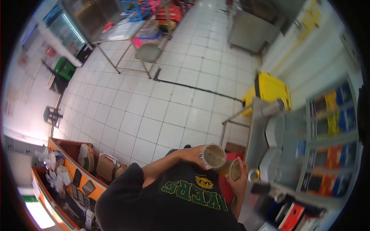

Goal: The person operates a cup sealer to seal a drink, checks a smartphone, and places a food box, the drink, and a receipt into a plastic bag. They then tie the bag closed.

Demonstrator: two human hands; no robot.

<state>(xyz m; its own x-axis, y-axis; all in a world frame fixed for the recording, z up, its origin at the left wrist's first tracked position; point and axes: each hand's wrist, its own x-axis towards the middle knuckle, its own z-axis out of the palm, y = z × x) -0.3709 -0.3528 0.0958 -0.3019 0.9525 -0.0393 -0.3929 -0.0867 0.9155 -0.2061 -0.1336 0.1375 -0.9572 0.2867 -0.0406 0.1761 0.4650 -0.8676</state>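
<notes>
My left hand [194,154] is wrapped round a clear round cup [214,156] with greyish-brown contents, held in front of my dark shirt. To its right, my right hand [239,178] grips a second round cup [234,169], also with brownish contents. The two cups are close together, their tops facing up towards me. A steel counter [252,133] runs beside my right hand, and a small yellow-rimmed round item [254,175] lies just right of that hand.
Right of me, white rounded containers [274,131] stand by a rack of colourful packets [331,127]. A yellow bin [271,90] is beyond the counter. An orange counter [67,173] with phones and plastic bags is at left. Further off are a table [123,32] and stool [148,53].
</notes>
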